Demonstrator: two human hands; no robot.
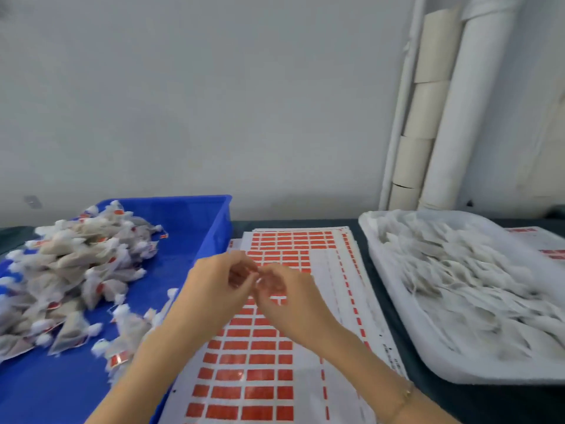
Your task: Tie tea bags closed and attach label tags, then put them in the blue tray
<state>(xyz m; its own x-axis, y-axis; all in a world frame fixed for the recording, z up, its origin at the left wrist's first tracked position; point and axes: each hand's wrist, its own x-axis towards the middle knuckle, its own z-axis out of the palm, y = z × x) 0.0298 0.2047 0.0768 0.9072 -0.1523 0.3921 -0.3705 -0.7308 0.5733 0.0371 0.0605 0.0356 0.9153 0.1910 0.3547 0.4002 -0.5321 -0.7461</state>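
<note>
My left hand (pixel 218 284) and my right hand (pixel 286 296) meet fingertip to fingertip above the sheet of red label tags (pixel 253 359). Their curled fingers pinch something small between them; it is blurred and looks like a red label tag (pixel 251 274). No tea bag shows in either hand. The blue tray (pixel 211 228) stands to the left and holds a heap of tied, tagged tea bags (pixel 76 264). A white tray (pixel 394 289) on the right holds several untied tea bags (pixel 464 270).
A stack of further label sheets (pixel 293 240) lies behind the hands on the dark table (pixel 367 270). White pipes and paper rolls (pixel 428 117) lean in the back right corner against the wall. Another label sheet (pixel 547 249) shows behind the white tray.
</note>
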